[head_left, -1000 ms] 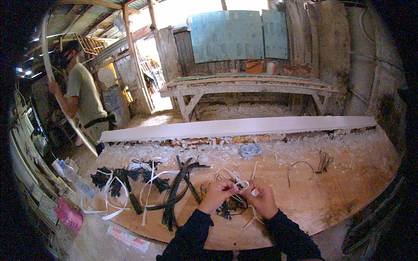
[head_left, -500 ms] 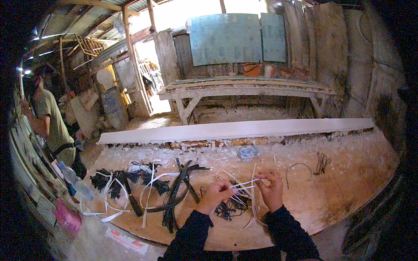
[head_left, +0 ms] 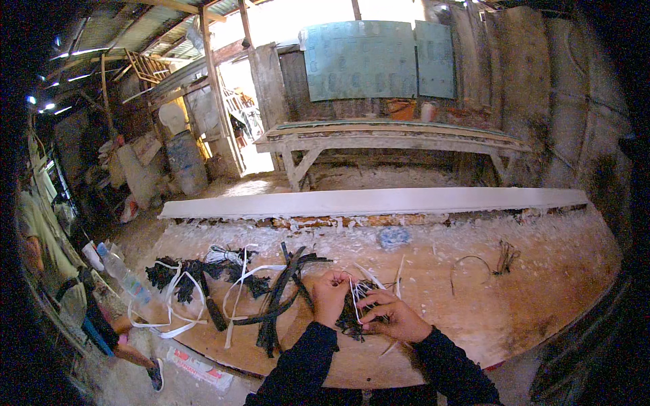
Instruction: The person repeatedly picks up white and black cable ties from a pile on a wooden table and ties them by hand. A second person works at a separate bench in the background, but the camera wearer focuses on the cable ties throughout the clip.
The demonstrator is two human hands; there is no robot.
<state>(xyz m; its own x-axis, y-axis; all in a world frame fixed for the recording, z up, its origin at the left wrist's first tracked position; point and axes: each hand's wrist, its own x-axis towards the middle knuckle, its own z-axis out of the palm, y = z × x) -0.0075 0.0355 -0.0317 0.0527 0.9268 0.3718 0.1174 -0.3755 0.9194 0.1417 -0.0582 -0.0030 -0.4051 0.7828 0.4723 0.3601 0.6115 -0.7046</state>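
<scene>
Table (head_left: pixel 487 325) of pale wood, flecked with white scraps, spreads wide before you. A long white ledge (head_left: pixel 379 201) runs along its far side. Crossed dark straps (head_left: pixel 269 331) lie to your left, near loops of white ribbon (head_left: pixel 183 329). Your right hand (head_left: pixel 401 319) reaches in over the wood, fingers bent, tips at the lower stretch of a slim white strip (head_left: pixel 355 301); whether they grip it cannot be told from this view. Your left hand (head_left: pixel 330 298), just beside the straps, has thumb and finger closed narrowly on the strip's upper part. A tangled dark bundle (head_left: pixel 351 329) sits beneath, partly hidden by your hands. The step under way appears to be working the strip across that bundle, its length drawn fairly straight between your two sets of fingertips. The next move, by the look of it, calls for a sure pinch at both ends and for keeping the strip clear of loose strands.
</scene>
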